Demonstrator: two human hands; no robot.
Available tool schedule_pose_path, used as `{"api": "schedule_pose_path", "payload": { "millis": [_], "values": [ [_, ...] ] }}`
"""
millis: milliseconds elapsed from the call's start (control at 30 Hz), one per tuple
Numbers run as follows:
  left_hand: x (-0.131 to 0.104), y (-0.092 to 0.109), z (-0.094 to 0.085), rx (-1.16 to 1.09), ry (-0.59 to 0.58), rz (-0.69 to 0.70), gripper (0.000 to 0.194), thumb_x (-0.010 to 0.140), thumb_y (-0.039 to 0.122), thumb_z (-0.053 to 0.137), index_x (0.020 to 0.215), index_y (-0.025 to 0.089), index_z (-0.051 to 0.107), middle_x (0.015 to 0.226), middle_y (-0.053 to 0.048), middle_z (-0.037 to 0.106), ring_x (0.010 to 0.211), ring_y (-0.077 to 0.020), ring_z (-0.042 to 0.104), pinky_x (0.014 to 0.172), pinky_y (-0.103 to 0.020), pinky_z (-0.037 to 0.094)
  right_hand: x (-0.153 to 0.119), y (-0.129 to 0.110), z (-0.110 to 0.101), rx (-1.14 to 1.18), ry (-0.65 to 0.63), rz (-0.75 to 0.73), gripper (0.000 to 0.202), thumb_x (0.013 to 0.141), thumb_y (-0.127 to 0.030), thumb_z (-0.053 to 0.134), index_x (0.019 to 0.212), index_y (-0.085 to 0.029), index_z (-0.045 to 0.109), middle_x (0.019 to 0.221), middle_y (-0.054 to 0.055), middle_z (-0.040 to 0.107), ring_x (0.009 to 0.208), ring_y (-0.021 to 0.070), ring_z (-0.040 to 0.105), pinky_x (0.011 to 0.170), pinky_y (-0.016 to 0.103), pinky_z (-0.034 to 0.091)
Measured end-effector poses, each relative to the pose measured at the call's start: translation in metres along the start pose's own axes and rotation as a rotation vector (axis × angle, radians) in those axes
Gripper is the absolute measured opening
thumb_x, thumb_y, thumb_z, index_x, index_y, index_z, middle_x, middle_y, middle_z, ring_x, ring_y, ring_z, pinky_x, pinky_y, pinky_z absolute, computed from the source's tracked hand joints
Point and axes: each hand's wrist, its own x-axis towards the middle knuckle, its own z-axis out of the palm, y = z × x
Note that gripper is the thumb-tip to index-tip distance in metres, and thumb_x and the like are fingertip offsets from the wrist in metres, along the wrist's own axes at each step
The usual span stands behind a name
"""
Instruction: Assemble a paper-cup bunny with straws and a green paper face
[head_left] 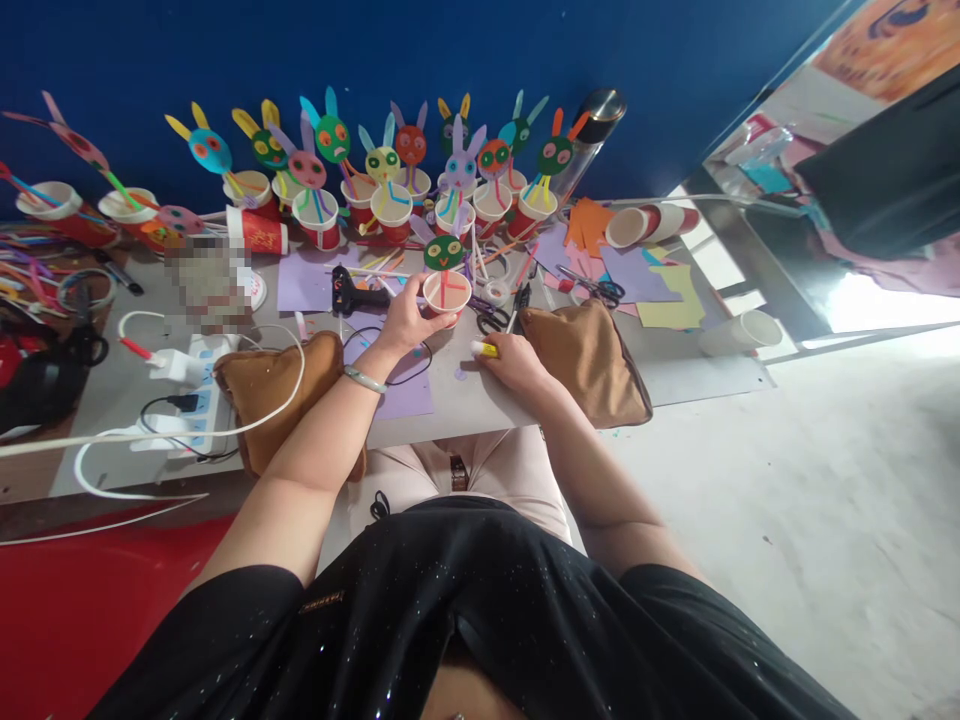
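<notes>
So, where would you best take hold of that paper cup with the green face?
Probably by the outer wall of the paper cup, coming from the left, fingers and thumb curved around it, much as the left hand does. It is round with its mouth up; the green face is at the far rim and red strips show in the mouth, so gripping from above might bend them.

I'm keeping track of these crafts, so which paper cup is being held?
The cup with a green face, in front of the row: the left hand grips it, while neither hand touches the other cups.
</notes>
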Motion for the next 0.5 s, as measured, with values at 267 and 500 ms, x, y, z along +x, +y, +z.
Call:
{"api": "schedule_pose_path", "payload": {
  "millis": [267, 500],
  "values": [
    [0.0, -0.001, -0.001, -0.03, -0.033, 0.013, 0.076, 0.06, 0.035, 0.101, 0.124, 0.021, 0.062, 0.118, -0.008, 0.071, 0.114, -0.0298, 0.071, 0.105, -0.048, 0.058, -0.004, 0.01, 0.007, 0.115, 0.084, -0.062, 0.003, 0.087, -0.024, 0.068, 0.088, -0.022, 0.069, 0.086, 0.007, 0.073, 0.087, 0.0265, 0.068, 0.084, 0.038, 0.054],
    [0.003, -0.01, -0.002, -0.016, -0.014, 0.042, 0.09, 0.053, 0.029, 0.103, 0.132, 0.021, 0.06, 0.128, -0.011, 0.07, 0.124, -0.033, 0.069, 0.114, -0.052, 0.053, -0.007, 0.022, 0.015, 0.368, 0.21, -0.128, 0.018, 0.08, -0.028, 0.072, 0.073, -0.026, 0.054, 0.074, -0.001, 0.055, 0.074, 0.0206, 0.054, 0.081, 0.044, 0.059]
  ]
}}
